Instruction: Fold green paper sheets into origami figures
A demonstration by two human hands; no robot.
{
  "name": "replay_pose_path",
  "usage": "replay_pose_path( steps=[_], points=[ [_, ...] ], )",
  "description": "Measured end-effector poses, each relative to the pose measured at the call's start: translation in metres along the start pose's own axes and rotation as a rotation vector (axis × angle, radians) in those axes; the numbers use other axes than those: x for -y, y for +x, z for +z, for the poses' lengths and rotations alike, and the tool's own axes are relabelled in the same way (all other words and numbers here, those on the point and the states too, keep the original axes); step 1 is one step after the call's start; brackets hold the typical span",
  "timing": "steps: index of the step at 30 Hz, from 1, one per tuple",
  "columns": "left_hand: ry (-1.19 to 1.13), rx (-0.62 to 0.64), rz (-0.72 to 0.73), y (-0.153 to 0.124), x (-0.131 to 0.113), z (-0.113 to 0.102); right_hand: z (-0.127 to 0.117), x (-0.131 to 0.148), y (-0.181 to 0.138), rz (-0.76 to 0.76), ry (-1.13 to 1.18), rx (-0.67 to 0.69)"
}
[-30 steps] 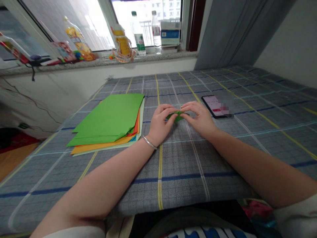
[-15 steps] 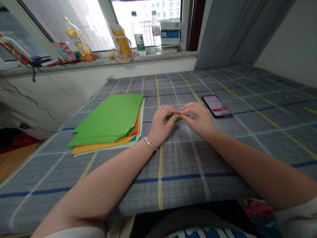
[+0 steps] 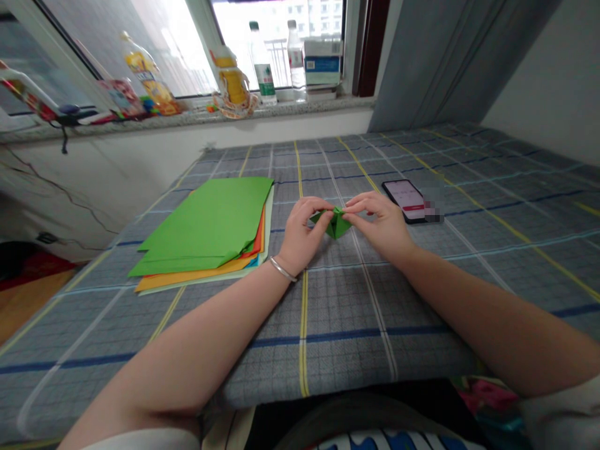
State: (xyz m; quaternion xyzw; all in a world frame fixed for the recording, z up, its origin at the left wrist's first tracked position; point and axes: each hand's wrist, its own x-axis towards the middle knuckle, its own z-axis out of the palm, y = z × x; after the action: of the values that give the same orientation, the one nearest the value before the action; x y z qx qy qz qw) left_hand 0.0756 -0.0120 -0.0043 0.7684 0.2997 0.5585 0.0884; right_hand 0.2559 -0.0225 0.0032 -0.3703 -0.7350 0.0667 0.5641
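Between my two hands is a small folded piece of green paper (image 3: pixel 338 226), with angled flaps and a point facing down toward me. My left hand (image 3: pixel 307 226) pinches its left side between thumb and fingers; a silver bangle circles that wrist. On the other side, my right hand (image 3: pixel 380 220) pinches the paper's upper right edge with thumb and fingertips. Fingers cover part of the folds. Left of my hands lies a stack of coloured paper (image 3: pixel 210 219), with green sheets on top and orange, red, blue and pale sheets showing at the edges.
A phone (image 3: pixel 407 201) with a lit screen lies just beyond my right hand. The checked grey cloth (image 3: pixel 347 306) covers the surface. Bottles (image 3: pixel 265 69), a box (image 3: pixel 322 62) and other small items line the window sill at the back.
My hands have drawn slightly apart, and more of the folded green paper shows between them, its point now visible below the fingertips. The stack and phone stay where they were.
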Motion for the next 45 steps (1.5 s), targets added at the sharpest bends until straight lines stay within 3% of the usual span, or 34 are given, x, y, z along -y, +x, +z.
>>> replay_pose_path(
  steps=[12,19,25,34,39,45],
  points=[
    [-0.008,0.03,-0.135,-0.002,0.015,-0.002,-0.002,-0.008,-0.002,0.238,0.103,0.091],
    [0.219,0.238,-0.052,-0.001,0.012,-0.007,-0.007,-0.012,0.0,0.009,-0.118,0.241],
    [0.325,0.275,0.018,0.0,0.01,-0.012,-0.01,-0.015,0.003,-0.151,-0.165,0.291],
    [0.442,0.356,0.072,0.002,0.013,-0.015,-0.018,-0.007,0.005,-0.187,-0.463,0.266],
    [0.647,0.433,0.173,0.004,0.012,-0.018,-0.027,0.003,0.007,-0.286,-0.684,0.346],
    [0.714,0.431,0.166,0.004,0.015,-0.017,-0.034,0.005,0.009,-0.241,-0.743,0.431]
  ],
)
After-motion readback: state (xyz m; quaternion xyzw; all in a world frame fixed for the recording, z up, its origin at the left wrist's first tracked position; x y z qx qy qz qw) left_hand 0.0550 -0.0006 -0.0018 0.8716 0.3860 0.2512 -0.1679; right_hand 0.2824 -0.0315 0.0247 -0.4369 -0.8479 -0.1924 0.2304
